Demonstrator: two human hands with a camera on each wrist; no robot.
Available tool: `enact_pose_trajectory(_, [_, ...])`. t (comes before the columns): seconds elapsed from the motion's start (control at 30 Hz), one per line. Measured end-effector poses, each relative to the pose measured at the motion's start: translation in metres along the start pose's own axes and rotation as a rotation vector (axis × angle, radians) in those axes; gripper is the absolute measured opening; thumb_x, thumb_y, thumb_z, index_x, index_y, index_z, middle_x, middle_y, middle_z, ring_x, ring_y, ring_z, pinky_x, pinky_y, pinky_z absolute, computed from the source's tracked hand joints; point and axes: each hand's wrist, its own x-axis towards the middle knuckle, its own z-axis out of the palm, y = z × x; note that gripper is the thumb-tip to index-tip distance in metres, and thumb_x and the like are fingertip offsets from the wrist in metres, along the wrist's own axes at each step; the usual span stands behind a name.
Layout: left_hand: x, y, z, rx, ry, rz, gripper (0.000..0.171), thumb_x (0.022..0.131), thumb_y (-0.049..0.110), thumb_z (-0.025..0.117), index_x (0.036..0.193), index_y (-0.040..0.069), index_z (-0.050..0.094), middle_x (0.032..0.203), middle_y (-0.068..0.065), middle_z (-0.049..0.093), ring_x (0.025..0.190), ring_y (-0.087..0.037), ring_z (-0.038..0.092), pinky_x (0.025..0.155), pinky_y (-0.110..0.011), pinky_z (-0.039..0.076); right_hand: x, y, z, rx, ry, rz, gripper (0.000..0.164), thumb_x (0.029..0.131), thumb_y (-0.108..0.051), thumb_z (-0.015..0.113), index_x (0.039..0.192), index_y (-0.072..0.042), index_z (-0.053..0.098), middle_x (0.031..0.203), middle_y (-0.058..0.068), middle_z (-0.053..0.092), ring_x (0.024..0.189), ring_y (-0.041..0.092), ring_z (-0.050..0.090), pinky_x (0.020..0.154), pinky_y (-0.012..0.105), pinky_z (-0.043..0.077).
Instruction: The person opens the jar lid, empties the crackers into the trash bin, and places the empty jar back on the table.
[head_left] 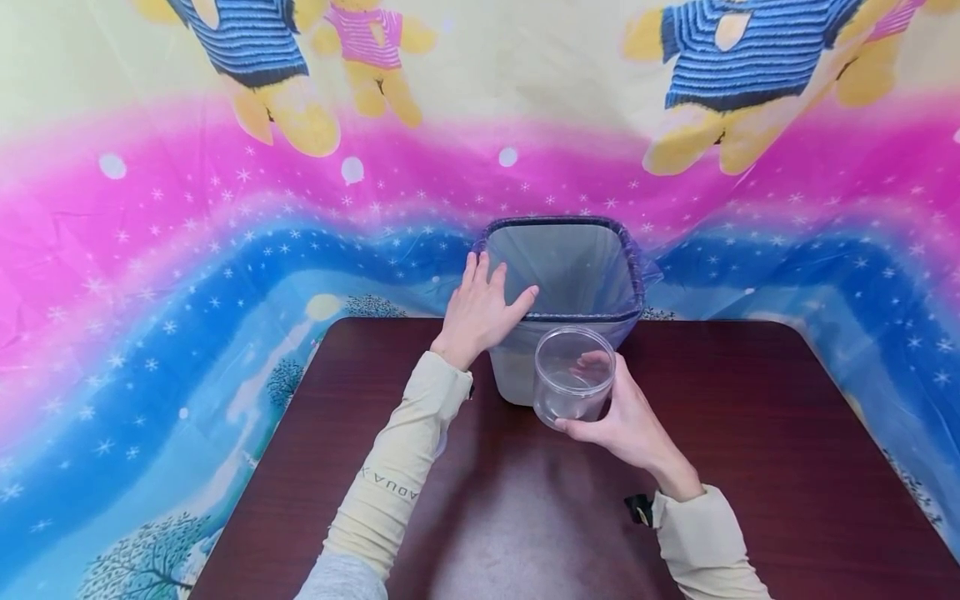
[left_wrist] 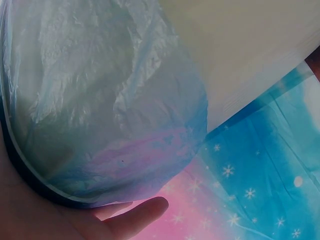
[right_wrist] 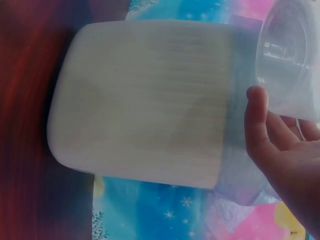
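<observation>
A pale plastic trash bin [head_left: 512, 379] stands upright at the table's far edge, lined with a thin translucent bag [head_left: 630, 292] folded over its dark rim. My left hand [head_left: 480, 312] rests on the bin's left rim, fingers extended and thumb reaching toward the front edge. The left wrist view has that hand [left_wrist: 55, 217] against the rim, beside the wrinkled bag [left_wrist: 115, 105]. In front of the bin, my right hand [head_left: 633, 421] grips a clear round plastic jar [head_left: 566, 404] from its right side. The jar [right_wrist: 287, 55] looks empty, and my thumb lies near its base.
The dark reddish-brown table [head_left: 750, 417] has rounded far corners and a glossy reflection in the middle. Behind it hangs a pink and blue cloth backdrop [head_left: 420, 183] printed with bears and snowflakes, close behind the bin.
</observation>
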Motion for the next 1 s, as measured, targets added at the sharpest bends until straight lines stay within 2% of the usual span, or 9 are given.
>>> enact_pose_trajectory(0.3, [-0.001,0.001,0.001,0.012,0.004,-0.003,0.081,0.091,0.069,0.032,0.149,0.013,0.037,0.162,-0.013,0.016,0.152,-0.029,0.003,0.112,-0.051,0.033,-0.003,0.008,0.006,-0.001,-0.002,0.002,0.086,0.062,-0.024,0.091,0.129,-0.008,0.042,0.126,0.009,0.058,0.118,0.025,0.055,0.095,0.013,0.034])
enact_pose_trajectory(0.7, [0.0,0.001,0.0,0.003,0.01,-0.004,0.08,0.092,0.068,0.034,0.149,0.013,0.038,0.162,-0.013,0.017,0.152,-0.028,0.002,0.112,-0.052,0.033,-0.006,0.016,0.011,-0.018,-0.011,0.01,0.087,0.062,-0.026,0.092,0.13,-0.01,0.042,0.127,0.007,0.057,0.119,0.023,0.055,0.095,0.014,0.035])
enact_pose_trajectory(1.0, [0.0,0.0,0.0,-0.004,0.009,-0.002,0.08,0.092,0.069,0.033,0.149,0.013,0.037,0.162,-0.013,0.016,0.152,-0.028,0.002,0.112,-0.052,0.033,-0.007,0.024,0.015,-0.033,-0.019,0.024,0.084,0.061,-0.029,0.092,0.128,-0.01,0.044,0.126,0.008,0.058,0.117,0.023,0.055,0.094,0.019,0.038])
